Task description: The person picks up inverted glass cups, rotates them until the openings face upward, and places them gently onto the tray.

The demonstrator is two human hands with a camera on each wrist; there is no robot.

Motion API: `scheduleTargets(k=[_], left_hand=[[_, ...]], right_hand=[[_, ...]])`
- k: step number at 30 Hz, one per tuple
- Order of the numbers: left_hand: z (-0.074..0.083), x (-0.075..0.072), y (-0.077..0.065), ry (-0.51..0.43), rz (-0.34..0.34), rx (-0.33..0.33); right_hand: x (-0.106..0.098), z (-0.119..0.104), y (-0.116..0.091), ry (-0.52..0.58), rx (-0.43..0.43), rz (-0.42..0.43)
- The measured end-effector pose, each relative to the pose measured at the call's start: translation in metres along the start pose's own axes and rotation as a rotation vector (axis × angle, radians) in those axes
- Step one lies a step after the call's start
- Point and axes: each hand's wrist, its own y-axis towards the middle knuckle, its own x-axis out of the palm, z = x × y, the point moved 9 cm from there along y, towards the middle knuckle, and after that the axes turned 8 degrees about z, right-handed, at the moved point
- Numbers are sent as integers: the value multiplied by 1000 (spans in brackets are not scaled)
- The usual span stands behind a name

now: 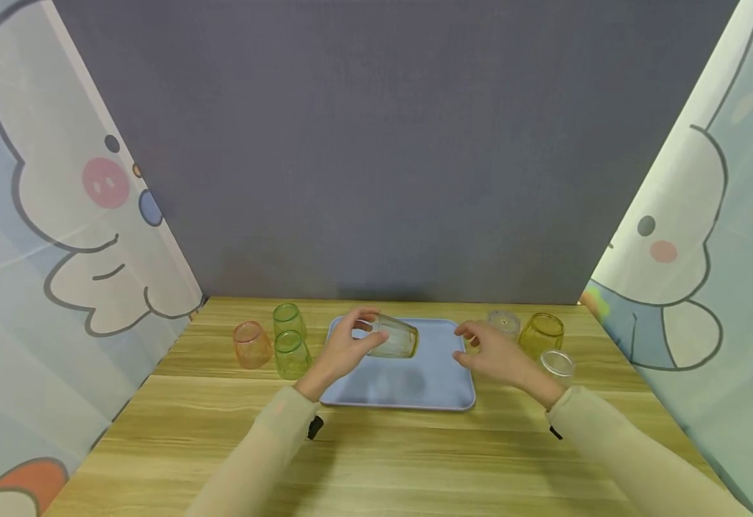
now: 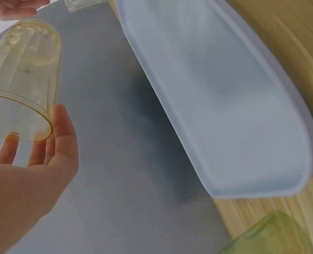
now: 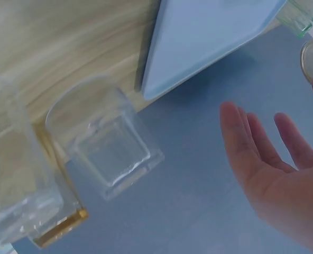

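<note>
Over the tray, towards the far edge of the tabletop, the left hand pinches 1 yellowish glass by its mouth end; the right hand, fingers apart, holds nothing. A light, steady pinch should serve best, sparing the thin rim. The glass lies sideways, long axis roughly along that edge, base towards the right hand.

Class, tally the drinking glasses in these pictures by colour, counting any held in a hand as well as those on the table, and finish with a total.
Green glasses: 2
Orange-pink glass: 1
Yellow-tinted glasses: 2, one of them held in the left hand
Clear glasses: 2
Total: 7
</note>
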Motion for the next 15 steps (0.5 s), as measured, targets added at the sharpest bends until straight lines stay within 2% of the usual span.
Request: scheduleTargets(k=[15], left_hand=[[4, -10, 5, 128, 20, 22]], right_hand=[[-16, 7, 13, -153, -23, 12]])
